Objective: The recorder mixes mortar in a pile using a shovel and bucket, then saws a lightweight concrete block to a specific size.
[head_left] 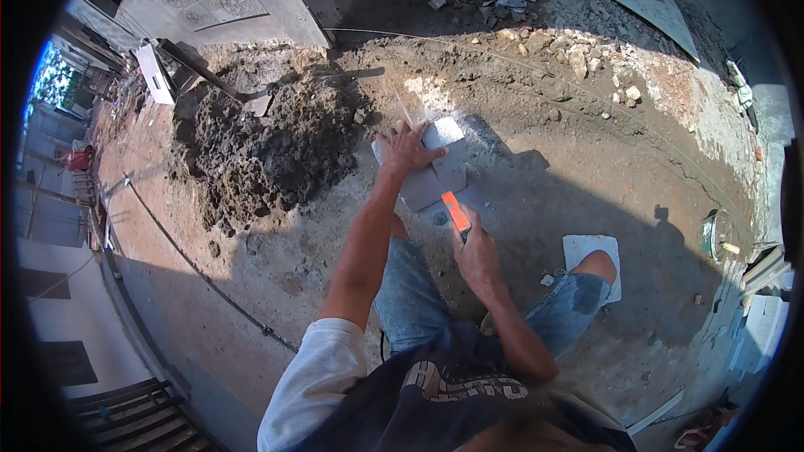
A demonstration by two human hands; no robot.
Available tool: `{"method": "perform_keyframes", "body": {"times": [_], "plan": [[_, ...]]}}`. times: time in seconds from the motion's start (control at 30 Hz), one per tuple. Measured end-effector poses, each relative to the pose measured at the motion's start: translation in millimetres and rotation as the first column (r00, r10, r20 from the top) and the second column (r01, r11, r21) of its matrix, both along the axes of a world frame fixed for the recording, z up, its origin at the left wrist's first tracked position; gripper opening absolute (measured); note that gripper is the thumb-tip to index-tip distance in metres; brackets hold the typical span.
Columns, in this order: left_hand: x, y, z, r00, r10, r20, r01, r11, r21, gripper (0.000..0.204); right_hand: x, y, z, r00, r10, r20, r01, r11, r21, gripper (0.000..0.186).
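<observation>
On the ground ahead of me lies a pale grey slab, like a tile (446,169), its far corner bright in the sun. My left hand (404,151) presses on its left part with the fingers spread. A thin, straight strip (405,106) sticks out past those fingertips; what it belongs to is unclear. My right hand (477,253) is closed round a tool with an orange handle (455,211), pointed at the slab's near edge. The working end of this tool is too fine to make out.
A mound of dark, lumpy soil (268,151) rises at the left. Beside my right knee lies a white tile (578,251). A thin line (494,57) runs across the rubble strip at the back, and a dark pipe (197,264) lies along the left ground.
</observation>
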State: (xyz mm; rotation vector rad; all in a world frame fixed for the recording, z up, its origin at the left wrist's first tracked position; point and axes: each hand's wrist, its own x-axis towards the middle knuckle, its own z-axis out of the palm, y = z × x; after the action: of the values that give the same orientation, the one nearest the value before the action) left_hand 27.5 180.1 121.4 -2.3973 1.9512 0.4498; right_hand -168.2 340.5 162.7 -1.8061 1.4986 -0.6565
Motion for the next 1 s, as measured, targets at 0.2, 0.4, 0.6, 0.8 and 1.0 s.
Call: {"method": "perform_keyframes", "body": {"times": [0.2,0.4,0.6,0.8,1.0], "plan": [[1.5,-5.7,13.6,0.999,0.046,-0.005,-0.046,0.999,-0.004,0.090,-97.3,105.4,49.8,0.985,-0.102,0.142,0.077,0.981,0.175,0.041],[-44.0,19.0,25.7,0.990,-0.139,0.000,0.138,0.981,-0.138,0.080,-32.3,-4.5,15.5,0.995,-0.041,0.096,0.033,0.996,0.078,0.040],[-3.5,9.3,17.8,0.999,0.017,-0.034,-0.018,1.000,-0.019,0.089,-91.3,107.8,53.8,0.985,-0.116,0.129,0.082,0.967,0.243,0.042],[-28.4,18.5,25.6,0.993,-0.111,0.031,0.114,0.990,-0.085,0.086,-60.3,32.3,21.5,0.994,-0.034,0.106,0.025,0.996,0.084,0.038],[-10.9,-13.9,22.7,0.996,-0.086,0.031,0.089,0.989,-0.122,0.081,-44.3,36.8,10.0,0.994,-0.083,0.074,0.086,0.995,-0.050,0.039]]}}
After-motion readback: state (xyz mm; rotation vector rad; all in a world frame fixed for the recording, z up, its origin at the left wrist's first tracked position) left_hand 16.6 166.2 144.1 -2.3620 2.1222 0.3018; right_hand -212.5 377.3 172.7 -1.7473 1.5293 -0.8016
